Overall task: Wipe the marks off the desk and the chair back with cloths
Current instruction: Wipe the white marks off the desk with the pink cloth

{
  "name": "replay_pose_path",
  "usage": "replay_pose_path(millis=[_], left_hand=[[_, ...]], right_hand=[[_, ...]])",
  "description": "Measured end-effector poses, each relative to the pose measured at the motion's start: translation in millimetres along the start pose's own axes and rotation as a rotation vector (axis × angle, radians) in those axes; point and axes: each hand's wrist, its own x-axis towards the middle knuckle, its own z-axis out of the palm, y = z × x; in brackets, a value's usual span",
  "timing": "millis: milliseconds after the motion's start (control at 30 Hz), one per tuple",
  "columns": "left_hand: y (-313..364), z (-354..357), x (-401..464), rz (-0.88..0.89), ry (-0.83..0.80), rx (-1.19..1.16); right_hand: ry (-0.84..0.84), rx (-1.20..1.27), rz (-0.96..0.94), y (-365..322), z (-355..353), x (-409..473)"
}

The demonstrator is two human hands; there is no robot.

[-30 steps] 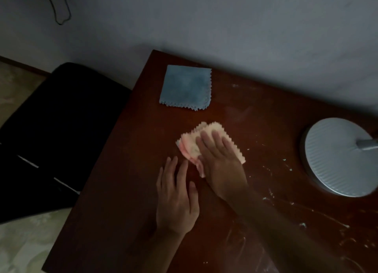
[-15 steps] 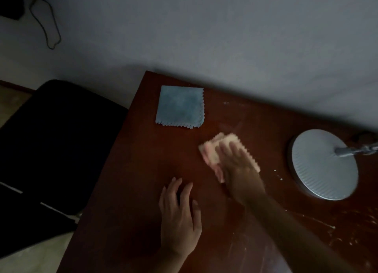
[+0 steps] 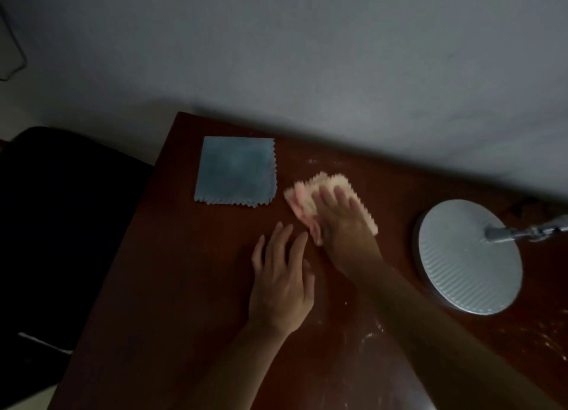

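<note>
Pink cloth (image 3: 302, 199) crumpled on brown desk (image 3: 172, 271); blue cloth (image 3: 236, 171) flat beside.

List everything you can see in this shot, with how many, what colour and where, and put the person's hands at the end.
desk: one, reddish-brown wood, fills the lower middle and right, pale marks scattered at its right side
blue cloth: one, grey-blue with zigzag edges, lying flat near the desk's far left corner
pink cloth: one, pale pink, folded, on the desk just right of the blue cloth, under the right hand
lamp base: one, silver-grey ribbed disc with a metal stem, on the desk's right side
chair: one, black, left of the desk
wall: one, grey-white, behind the desk
left hand: one, flat on the desk, fingers straight
right hand: one, pressing on the pink cloth
</note>
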Motion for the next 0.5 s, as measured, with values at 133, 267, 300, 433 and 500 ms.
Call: replay_pose_path(millis=[133,267,300,433,500], left_hand=[[0.6,2.6,4.5,-0.027,-0.011,0.081],[-1.5,4.5,4.9,-0.032,0.000,0.068],[-3.0,5.2,4.8,-0.032,0.008,0.069],[-1.1,4.4,5.7,-0.034,0.003,0.060],[-0.5,5.2,4.9,-0.024,0.001,0.081]], right_hand=[[0.003,-0.013,0.020,10.6,-16.3,89.1],[0.163,0.024,-0.029,-3.8,4.9,50.6],[0.189,0.043,-0.055,-7.2,9.8,27.6],[0.160,0.071,-0.137,-0.5,14.1,-21.0],[0.142,0.048,-0.136,12.7,12.0,1.4]])
